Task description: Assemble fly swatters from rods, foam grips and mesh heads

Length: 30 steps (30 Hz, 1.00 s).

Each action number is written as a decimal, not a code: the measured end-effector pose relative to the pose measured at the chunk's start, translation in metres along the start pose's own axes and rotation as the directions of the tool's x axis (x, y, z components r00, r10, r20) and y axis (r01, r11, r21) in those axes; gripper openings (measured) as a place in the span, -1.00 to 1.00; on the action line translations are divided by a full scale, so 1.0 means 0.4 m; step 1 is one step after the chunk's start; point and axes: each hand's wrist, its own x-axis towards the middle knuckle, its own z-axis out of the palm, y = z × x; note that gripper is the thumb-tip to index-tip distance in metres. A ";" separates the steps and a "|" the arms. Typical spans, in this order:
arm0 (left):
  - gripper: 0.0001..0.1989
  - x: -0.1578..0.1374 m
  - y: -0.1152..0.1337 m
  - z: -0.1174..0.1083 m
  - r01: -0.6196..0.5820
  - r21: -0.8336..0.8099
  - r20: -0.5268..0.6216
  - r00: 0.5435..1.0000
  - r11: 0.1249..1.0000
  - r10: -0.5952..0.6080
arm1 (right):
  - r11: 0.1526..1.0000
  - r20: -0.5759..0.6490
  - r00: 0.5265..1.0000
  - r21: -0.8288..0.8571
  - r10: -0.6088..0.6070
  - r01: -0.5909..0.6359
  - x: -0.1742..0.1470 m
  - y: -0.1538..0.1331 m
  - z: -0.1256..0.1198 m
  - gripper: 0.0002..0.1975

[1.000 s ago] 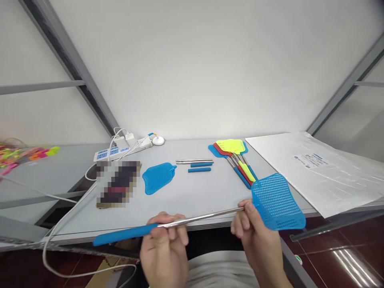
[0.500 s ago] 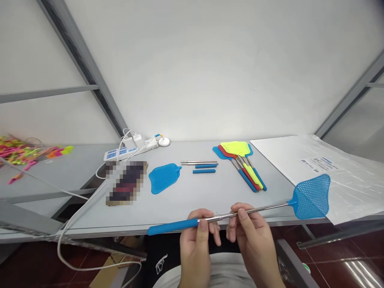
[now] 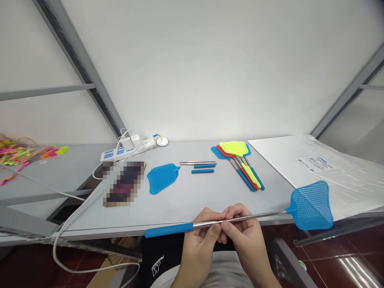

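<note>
Both hands hold one blue fly swatter [image 3: 312,205] level across the table's front edge, its mesh head to the right and its blue grip to the left. My left hand [image 3: 201,240] is closed on the metal rod just right of the grip. Close beside it, my right hand [image 3: 243,228] pinches the thinner part of the rod. Behind them on the table lie a loose blue swatter head [image 3: 163,178], metal rods [image 3: 198,163] and blue grip sleeves [image 3: 203,171]. Farther right is a pile of swatters with a yellow head [image 3: 234,148] on top.
A white power strip [image 3: 129,150] with plugs and cables stands at the back left, near a blurred-out item [image 3: 124,184]. White packaging [image 3: 318,168] with a label covers the right side. Bright coloured pieces [image 3: 21,154] lie far left. A white cable [image 3: 60,236] hangs over the front edge.
My hands have come together along the rod, the left sliding right off the grip and the right moving left. The swatter's head has dipped slightly.
</note>
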 end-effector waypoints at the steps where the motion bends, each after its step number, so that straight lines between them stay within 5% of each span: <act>1: -0.84 -0.001 0.000 0.003 -0.004 -0.007 -0.005 1.000 1.000 0.004 | 1.000 0.015 1.000 0.018 -0.014 0.014 -0.001 0.000 0.001 -0.80; 6: -0.83 -0.015 0.002 0.031 -0.055 -0.034 -0.128 0.991 0.998 0.051 | 0.984 0.063 0.996 0.168 -0.066 0.055 -0.008 -0.002 0.013 -0.76; 11: -0.75 -0.021 0.024 0.021 -0.083 0.068 -0.294 0.951 0.994 0.099 | 0.995 -0.003 1.000 0.091 -0.030 0.030 -0.001 -0.026 -0.010 -0.72; 18: -0.69 0.005 0.079 -0.079 -0.158 0.073 -0.507 0.845 0.985 0.173 | 0.991 -0.258 0.965 0.113 -0.039 0.070 0.040 -0.076 -0.085 -0.70; 24: -0.69 0.000 0.065 -0.051 -0.167 -0.055 -0.570 0.815 0.984 0.106 | 0.972 -0.405 0.912 0.186 -0.060 0.146 0.053 -0.073 -0.098 -0.75; 27: -0.68 0.000 0.048 -0.022 -0.129 -0.138 -0.583 0.812 0.982 0.025 | 0.977 -0.350 0.931 0.138 -0.103 0.160 0.040 -0.052 -0.080 -0.80; 30: -0.65 -0.001 0.026 -0.004 -0.065 -0.158 -0.524 0.851 0.985 -0.027 | 0.994 -0.155 0.985 0.065 -0.078 0.089 0.021 -0.018 -0.056 -0.81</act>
